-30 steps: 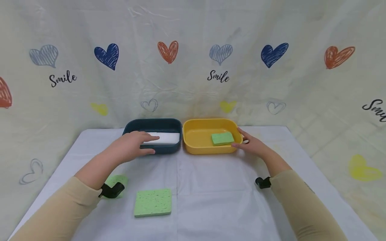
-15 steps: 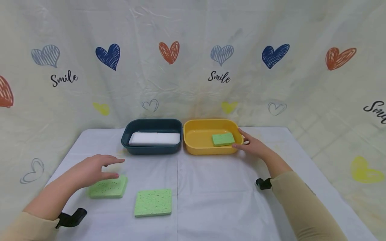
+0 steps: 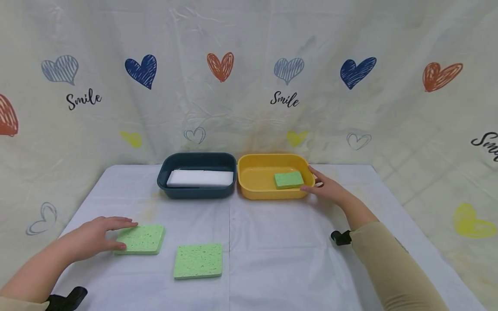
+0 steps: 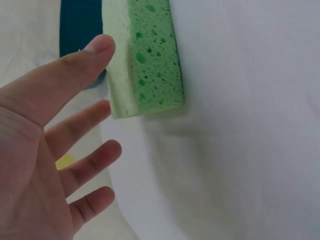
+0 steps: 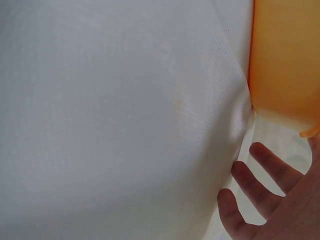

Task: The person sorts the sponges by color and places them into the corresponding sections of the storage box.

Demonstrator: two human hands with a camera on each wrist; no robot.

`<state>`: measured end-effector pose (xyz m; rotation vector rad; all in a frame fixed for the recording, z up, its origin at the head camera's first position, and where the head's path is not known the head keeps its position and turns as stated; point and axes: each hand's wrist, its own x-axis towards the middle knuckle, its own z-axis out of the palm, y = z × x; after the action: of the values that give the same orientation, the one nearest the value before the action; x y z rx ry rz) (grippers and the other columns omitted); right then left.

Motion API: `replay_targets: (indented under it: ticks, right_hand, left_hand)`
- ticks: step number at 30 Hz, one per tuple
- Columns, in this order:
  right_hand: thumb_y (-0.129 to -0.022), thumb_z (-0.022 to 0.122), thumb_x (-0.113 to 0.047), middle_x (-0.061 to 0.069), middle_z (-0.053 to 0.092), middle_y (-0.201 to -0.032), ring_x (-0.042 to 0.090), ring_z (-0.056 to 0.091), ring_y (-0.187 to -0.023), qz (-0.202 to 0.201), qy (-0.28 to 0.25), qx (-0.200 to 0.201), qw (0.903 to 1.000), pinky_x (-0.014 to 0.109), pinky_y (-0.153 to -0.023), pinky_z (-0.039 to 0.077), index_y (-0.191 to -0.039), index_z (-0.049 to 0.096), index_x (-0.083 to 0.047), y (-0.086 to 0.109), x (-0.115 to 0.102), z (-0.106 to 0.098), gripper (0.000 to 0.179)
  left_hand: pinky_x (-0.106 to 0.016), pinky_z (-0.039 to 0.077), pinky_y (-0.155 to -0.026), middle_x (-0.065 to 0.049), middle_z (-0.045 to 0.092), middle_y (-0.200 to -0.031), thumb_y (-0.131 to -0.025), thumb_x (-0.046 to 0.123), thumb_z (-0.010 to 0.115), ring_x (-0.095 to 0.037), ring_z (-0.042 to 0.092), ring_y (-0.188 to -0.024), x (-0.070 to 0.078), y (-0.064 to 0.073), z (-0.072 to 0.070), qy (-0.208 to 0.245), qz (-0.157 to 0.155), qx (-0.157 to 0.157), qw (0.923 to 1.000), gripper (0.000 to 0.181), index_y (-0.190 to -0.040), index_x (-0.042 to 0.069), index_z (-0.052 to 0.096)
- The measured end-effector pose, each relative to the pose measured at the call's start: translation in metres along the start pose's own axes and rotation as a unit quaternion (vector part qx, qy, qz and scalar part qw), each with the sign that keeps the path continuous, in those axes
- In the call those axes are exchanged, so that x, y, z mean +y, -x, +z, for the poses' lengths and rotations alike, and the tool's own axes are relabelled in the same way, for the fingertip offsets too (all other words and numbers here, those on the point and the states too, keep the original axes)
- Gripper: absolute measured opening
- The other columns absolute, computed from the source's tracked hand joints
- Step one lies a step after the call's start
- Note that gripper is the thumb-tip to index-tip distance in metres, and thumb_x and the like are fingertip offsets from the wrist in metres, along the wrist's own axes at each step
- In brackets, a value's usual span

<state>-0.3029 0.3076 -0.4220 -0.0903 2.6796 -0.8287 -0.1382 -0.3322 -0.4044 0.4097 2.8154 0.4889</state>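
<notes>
My left hand (image 3: 95,237) is at the left edge of a flat light green sponge (image 3: 144,239), thumb and fingers spread apart. In the left wrist view, the thumb lies close to the sponge's side (image 4: 120,65); whether it touches cannot be told. A second green sponge (image 3: 198,261) lies flat to its right. My right hand (image 3: 327,188) holds the right end of a yellow container (image 3: 256,172), thumb over the front rim; its other fingers (image 5: 257,187) extend past the wall. Inside that container sits a smaller-looking green sponge (image 3: 288,180).
A dark teal container (image 3: 198,160) stands against the yellow one's left side, with white blocks (image 3: 200,178) in it. Both are at the back of the white-covered table (image 3: 280,259). Behind hangs a curtain (image 3: 249,108) printed with hearts.
My left hand has left the teal container and come back and down to the left sponge, uncovering the white blocks. The right hand stays at the yellow container.
</notes>
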Motion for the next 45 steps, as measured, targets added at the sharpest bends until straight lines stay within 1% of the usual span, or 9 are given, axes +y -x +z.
replay_targets:
  ticks: [3,7,10,14,18,22,28,38,45]
  right_hand:
    - [-0.087,0.063,-0.065,0.026,0.038,-0.145,0.042,0.045,-0.124,0.007,-0.003,0.001,1.0000,0.063,-0.103,0.039,-0.161,0.002,-0.030,-0.001,0.000,0.000,0.102]
    - [-0.086,0.063,-0.066,0.026,0.038,-0.145,0.042,0.045,-0.124,0.006,-0.007,-0.002,0.9999,0.063,-0.103,0.039,-0.161,0.001,-0.030,0.000,0.000,0.001,0.103]
    - [-0.086,0.063,-0.066,0.026,0.038,-0.145,0.042,0.045,-0.124,0.004,-0.009,-0.003,0.9999,0.063,-0.103,0.039,-0.161,0.002,-0.030,0.001,-0.001,0.001,0.103]
    - [-0.086,0.063,-0.066,0.025,0.038,-0.145,0.042,0.045,-0.123,0.011,-0.010,0.000,0.9999,0.063,-0.103,0.039,-0.161,0.002,-0.031,0.001,-0.002,0.000,0.102]
    - [-0.086,0.063,-0.067,0.025,0.038,-0.145,0.042,0.045,-0.124,0.012,-0.008,-0.001,0.9999,0.063,-0.103,0.039,-0.161,0.002,-0.031,0.001,-0.002,0.000,0.103]
    - [-0.086,0.063,-0.067,0.026,0.037,-0.146,0.043,0.044,-0.125,0.010,-0.007,-0.004,0.9999,0.063,-0.103,0.039,-0.161,0.001,-0.032,0.000,-0.001,0.000,0.103]
    - [-0.085,0.063,-0.068,0.025,0.037,-0.146,0.043,0.044,-0.125,0.012,-0.008,-0.003,0.9999,0.064,-0.103,0.038,-0.161,0.001,-0.032,-0.001,0.000,0.000,0.104]
    - [-0.084,0.062,-0.070,0.027,0.036,-0.146,0.044,0.044,-0.126,0.008,-0.004,0.000,1.0000,0.064,-0.104,0.037,-0.161,0.000,-0.031,0.001,-0.001,-0.001,0.106]
    - [-0.080,0.062,-0.075,0.025,0.039,-0.145,0.042,0.045,-0.124,0.020,-0.005,0.002,0.9998,0.064,-0.103,0.038,-0.160,0.001,-0.034,0.000,0.000,0.000,0.109]
  left_hand:
    - [-0.063,0.043,-0.095,-0.014,0.060,-0.136,-0.075,0.045,0.082,-0.048,0.050,-0.125,-0.003,0.002,0.003,0.010,0.011,0.001,0.9999,0.065,-0.131,0.017,0.067]
    - [-0.062,0.042,-0.098,-0.016,0.058,-0.137,-0.075,0.044,0.082,-0.047,0.049,-0.126,-0.008,0.002,0.007,0.032,0.006,-0.008,0.9995,0.069,-0.134,0.014,0.063]
    - [-0.060,0.043,-0.098,-0.014,0.057,-0.139,-0.074,0.046,0.083,-0.045,0.050,-0.127,-0.012,0.003,0.011,0.038,-0.003,-0.012,0.9992,0.073,-0.137,0.016,0.061]
    - [-0.056,0.045,-0.096,-0.012,0.056,-0.141,-0.072,0.044,0.084,-0.040,0.054,-0.123,-0.017,0.003,0.014,0.039,0.003,-0.014,0.9991,0.076,-0.139,0.018,0.059]
    - [-0.047,0.048,-0.090,-0.013,0.054,-0.143,-0.072,0.038,0.086,-0.028,0.059,-0.112,-0.019,0.004,0.014,0.039,-0.005,-0.024,0.9989,0.079,-0.142,0.019,0.056]
    - [-0.036,0.047,-0.078,-0.015,0.055,-0.141,-0.072,0.032,0.087,-0.020,0.054,-0.098,-0.018,0.003,0.014,0.041,-0.020,-0.029,0.9985,0.077,-0.142,0.018,0.057]
    - [-0.031,0.042,-0.069,-0.016,0.054,-0.138,-0.073,0.038,0.086,-0.021,0.049,-0.091,-0.012,0.003,0.009,0.043,-0.049,-0.031,0.9974,0.075,-0.140,0.018,0.059]
    - [-0.025,0.037,-0.060,-0.006,0.056,-0.133,-0.075,0.056,0.080,-0.016,0.045,-0.087,0.000,0.003,-0.001,0.029,-0.045,0.012,0.9985,0.075,-0.140,0.022,0.059]
    - [-0.025,0.037,-0.057,-0.010,0.055,-0.137,-0.077,0.057,0.078,-0.016,0.046,-0.086,0.017,-0.003,-0.008,0.027,-0.019,0.051,0.9982,0.073,-0.139,0.022,0.060]
